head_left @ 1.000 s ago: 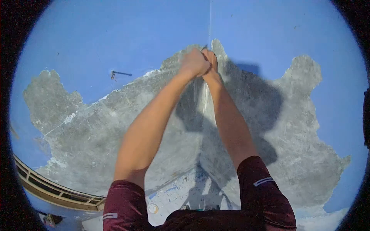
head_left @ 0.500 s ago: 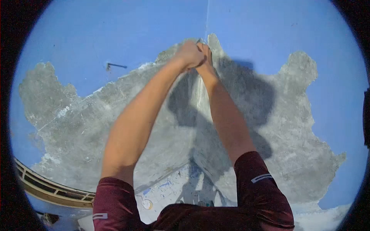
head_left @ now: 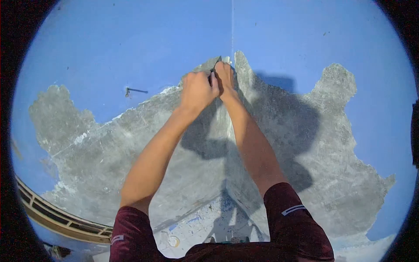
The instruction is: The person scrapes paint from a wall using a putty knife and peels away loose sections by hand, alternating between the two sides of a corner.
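Both my hands are raised close together at the corner where two walls meet. My left hand is closed around the dark handle of a scraper, whose thin blade points up at the wall. Just to the right, my right hand is curled with its fingers pressed near the blade, gripping the scraper too. Most of the handle is hidden by my fingers. Around the tool, the blue paint ends in a ragged edge above bare grey plaster.
A dark metal hook sticks out of the left wall. Low on the left is a cream slatted frame. Paint flakes lie on the floor below, with a round roll-like object among them. My shadow falls across the right wall.
My hands have come slightly down, and the left hand has turned, so the scraper's dark handle and blade now show between them. The view has tilted up a little.
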Available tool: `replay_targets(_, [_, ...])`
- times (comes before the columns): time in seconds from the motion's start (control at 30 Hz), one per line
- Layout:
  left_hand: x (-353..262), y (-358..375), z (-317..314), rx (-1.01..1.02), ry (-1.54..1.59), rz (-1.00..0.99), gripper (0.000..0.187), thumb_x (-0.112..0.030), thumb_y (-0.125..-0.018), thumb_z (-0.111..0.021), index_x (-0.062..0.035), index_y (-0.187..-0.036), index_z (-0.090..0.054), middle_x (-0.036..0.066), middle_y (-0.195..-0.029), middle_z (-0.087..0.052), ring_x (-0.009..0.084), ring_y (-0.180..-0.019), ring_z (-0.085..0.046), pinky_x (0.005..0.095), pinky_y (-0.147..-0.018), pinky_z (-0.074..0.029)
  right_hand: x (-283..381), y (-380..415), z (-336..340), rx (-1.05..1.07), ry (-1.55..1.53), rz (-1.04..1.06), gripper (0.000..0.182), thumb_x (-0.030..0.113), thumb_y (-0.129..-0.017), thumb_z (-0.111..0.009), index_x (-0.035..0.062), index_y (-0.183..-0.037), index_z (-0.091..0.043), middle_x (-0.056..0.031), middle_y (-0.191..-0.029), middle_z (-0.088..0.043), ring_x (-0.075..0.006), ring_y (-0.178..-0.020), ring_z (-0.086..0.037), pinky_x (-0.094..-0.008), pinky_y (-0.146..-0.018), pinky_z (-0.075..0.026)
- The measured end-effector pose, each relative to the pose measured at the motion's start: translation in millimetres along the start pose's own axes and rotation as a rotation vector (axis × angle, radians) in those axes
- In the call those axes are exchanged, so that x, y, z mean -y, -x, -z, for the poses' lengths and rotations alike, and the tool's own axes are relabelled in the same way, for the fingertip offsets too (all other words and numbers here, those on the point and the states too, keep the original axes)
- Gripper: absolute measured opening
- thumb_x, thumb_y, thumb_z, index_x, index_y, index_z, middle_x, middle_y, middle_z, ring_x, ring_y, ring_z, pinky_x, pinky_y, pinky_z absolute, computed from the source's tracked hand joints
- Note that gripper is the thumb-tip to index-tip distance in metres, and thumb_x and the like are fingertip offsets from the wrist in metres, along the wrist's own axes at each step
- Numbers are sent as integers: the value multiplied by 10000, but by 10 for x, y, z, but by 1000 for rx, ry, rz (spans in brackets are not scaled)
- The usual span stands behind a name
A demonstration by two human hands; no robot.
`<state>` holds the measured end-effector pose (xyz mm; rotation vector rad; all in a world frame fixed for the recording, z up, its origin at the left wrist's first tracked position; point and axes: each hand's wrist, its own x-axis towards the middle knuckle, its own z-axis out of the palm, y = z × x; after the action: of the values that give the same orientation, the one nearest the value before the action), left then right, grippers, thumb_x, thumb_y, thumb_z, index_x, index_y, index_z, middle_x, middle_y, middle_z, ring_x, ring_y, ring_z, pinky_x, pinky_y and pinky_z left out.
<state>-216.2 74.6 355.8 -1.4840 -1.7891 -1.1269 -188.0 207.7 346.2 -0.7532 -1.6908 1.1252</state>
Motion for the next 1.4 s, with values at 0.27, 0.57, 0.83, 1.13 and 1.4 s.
replay_targets(0.27, [-149, -86, 61, 207, 58, 132, 268, -202, -815, -600, 59, -823, -660, 284, -678, -593, 430, -687, -620, 454, -693, -488, -311, -215, 46, -9, 611, 397, 108, -22, -799, -507, -98, -800, -583, -292, -877, -606, -415, -856, -622, -448, -656, -496])
replay_targets(0.57, [-180, -388, -221, 116, 102, 275, 296, -212, -744, -596, 82, -714, -616, 321, -735, -594, 461, -775, -624, 479, -727, -485, -505, -396, 133, -92, 368, 683, 248, 206, -808, -550, -7, -934, -523, -276, -891, -518, -478, -858, -515, -509, -709, -418])
replay_targets(0.83, [-164, -238, 54, 235, 2, 298, 336, -243, -756, -599, 92, -740, -616, 325, -769, -610, 450, -814, -633, 473, -728, -492, -267, -105, 53, 29, 425, 564, 283, 216, -765, -607, -43, -849, -530, -295, -885, -553, -491, -865, -553, -499, -703, -460])
replay_targets(1.13, [-364, -193, 151, 231, 38, 287, 358, -247, -763, -606, 111, -790, -616, 322, -812, -624, 468, -830, -625, 496, -759, -493, -147, -93, 147, 35, 523, 557, 240, 174, -724, -646, -54, -772, -588, -319, -882, -594, -468, -874, -599, -494, -697, -496])
replay_targets(1.4, [-324, -445, 48, 165, 43, 310, 388, -262, -756, -599, 124, -789, -606, 334, -810, -621, 473, -830, -624, 492, -759, -501, -161, -257, 79, -129, 491, 604, 267, 198, -759, -637, -63, -752, -581, -314, -804, -584, -455, -846, -611, -487, -671, -487])
